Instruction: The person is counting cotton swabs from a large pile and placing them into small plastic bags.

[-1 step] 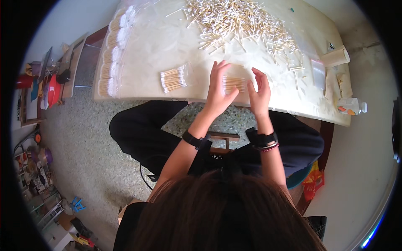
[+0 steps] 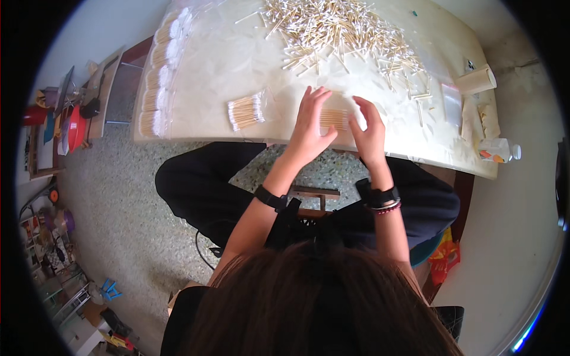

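Note:
A flat row of cotton swabs (image 2: 334,119) lies side by side on the table near its front edge, between my hands. My left hand (image 2: 309,127) is at the row's left end, fingers raised and thumb apart from them. Across from it, my right hand (image 2: 369,127) has its thumb by the right end and its fingers curved and apart. The swab tips are partly hidden by my hands, so whether I touch them I cannot tell. To the left sits a bundle of cotton swabs (image 2: 245,113) on a clear plastic bag (image 2: 268,101).
A big loose heap of cotton swabs (image 2: 338,29) covers the far middle of the table (image 2: 208,77). Packed swab bundles (image 2: 155,95) line the left edge. On the right are clear bags (image 2: 451,104), a cardboard roll (image 2: 477,80) and a plastic bottle (image 2: 499,151).
My right hand has shifted slightly, its fingertips and thumb nearer the row of swabs. My left hand has moved a little to the right. The gap between the hands is narrower.

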### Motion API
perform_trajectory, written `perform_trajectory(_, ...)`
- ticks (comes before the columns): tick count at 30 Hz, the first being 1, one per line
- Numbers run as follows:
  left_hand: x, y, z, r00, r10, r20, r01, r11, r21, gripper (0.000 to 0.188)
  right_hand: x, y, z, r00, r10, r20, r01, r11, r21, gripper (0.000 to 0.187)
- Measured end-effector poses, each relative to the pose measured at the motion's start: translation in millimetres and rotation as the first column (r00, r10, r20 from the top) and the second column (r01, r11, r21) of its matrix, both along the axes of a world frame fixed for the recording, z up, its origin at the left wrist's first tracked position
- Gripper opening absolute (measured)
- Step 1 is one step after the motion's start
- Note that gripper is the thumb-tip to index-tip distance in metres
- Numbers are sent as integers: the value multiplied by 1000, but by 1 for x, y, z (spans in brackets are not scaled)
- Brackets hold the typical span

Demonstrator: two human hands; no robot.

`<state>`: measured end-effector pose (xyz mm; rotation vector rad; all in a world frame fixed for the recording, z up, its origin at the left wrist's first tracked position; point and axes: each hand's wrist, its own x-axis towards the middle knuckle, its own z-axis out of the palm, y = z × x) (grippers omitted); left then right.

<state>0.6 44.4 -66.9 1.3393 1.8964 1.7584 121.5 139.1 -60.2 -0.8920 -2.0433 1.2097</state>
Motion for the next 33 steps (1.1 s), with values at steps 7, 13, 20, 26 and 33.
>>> perform_trajectory(7, -26, -13, 5, 909, -270, -317, 175, 938, -298, 50, 4, 11, 15, 909, 312, 275, -401, 833, 381, 48)
perform_trajectory(13, -29, -11, 4, 911, -292, -292, 210, 936, -282, 34, 4, 15, 14, 880, 337, 336, -454, 805, 382, 46)
perform_trajectory(20, -30, -13, -2, 927, -296, -233, 229, 934, -274, 23, 5, 15, 14, 873, 358, 332, -472, 791, 389, 36)
perform_trajectory(26, -29, -13, -3, 929, -292, -228, 228, 936, -269, 19, 5, 15, 10, 886, 362, 289, -457, 783, 422, 29)
perform_trajectory(33, -28, -14, -4, 917, -294, -269, 225, 939, -258, 16, 5, 14, 10, 889, 368, 274, -455, 785, 421, 25)
